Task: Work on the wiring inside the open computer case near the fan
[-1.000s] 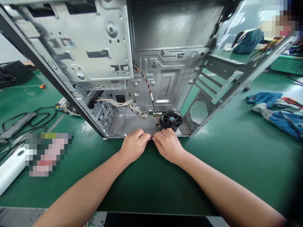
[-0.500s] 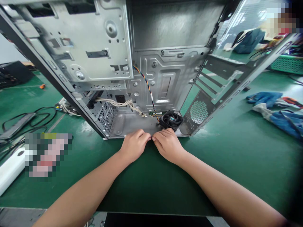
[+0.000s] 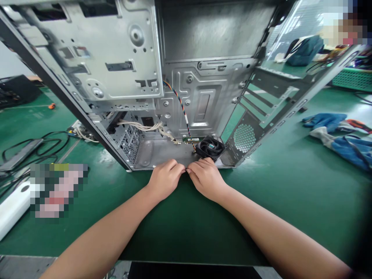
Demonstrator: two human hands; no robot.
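An open computer case (image 3: 205, 104) of bare grey metal stands upright on the green table. At its lower front edge, my left hand (image 3: 167, 176) is closed, thumb pressed to the fingers. My right hand (image 3: 206, 176) mirrors it, fingertips nearly meeting the left ones. Whatever the fingertips pinch, if anything, is too small to make out. Just behind my right hand lies a black cooling fan (image 3: 210, 147) on the case floor. Beside the fan is a green memory module (image 3: 192, 139). A multicoloured twisted cable (image 3: 182, 102) hangs down toward the fan.
White wires (image 3: 145, 126) run out inside the case at left. Black cables (image 3: 50, 135) and a white object (image 3: 13, 209) lie on the table's left side. Blue-and-white gloves (image 3: 345, 139) are at right, a green basket (image 3: 353, 79) behind them. Someone is partly visible, blurred, at upper right.
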